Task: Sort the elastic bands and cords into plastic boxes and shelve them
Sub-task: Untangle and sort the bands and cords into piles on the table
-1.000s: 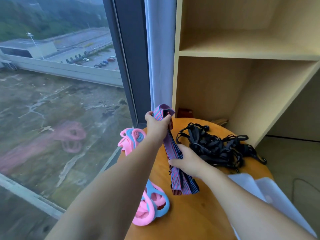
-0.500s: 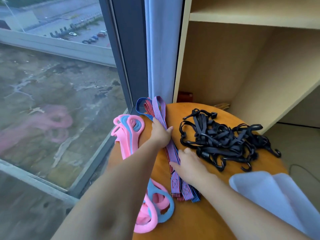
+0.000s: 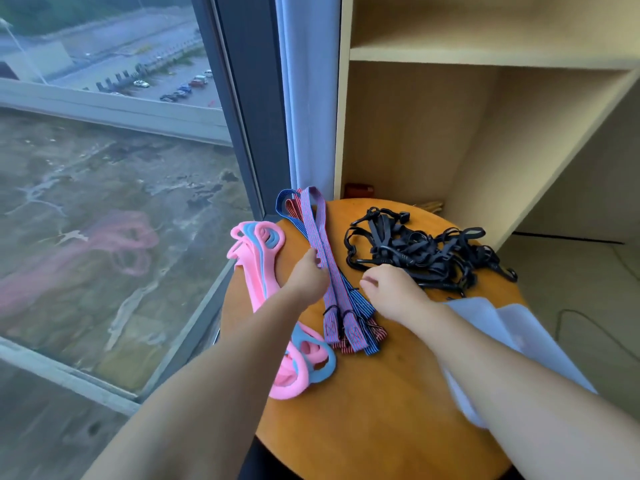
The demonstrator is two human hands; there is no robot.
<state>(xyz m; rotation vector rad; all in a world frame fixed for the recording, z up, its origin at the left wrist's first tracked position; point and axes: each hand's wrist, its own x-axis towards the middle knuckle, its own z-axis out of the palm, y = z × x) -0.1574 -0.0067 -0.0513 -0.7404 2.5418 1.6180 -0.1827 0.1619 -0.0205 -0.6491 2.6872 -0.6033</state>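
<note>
Fingers (image 3: 313,253) of the left hand (image 3: 306,275) rest on the striped bands (image 3: 322,237), seemingly soft, light, easily gathered mid-length; the right hand (image 3: 393,294) is relaxed, empty.

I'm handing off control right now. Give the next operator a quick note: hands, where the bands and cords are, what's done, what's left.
Left hand: fingertips on the striped straps; can't confirm a pinch.
Right hand: loosely curled, holds nothing, beside the black hooked cords.
On the round table: pink and blue bands left, straps middle, cords right; a pale plastic piece lies under the right forearm.
Done: three groups lie apart.
Left: box everything and shelve it; the shelf unit shows no boxes.
</note>
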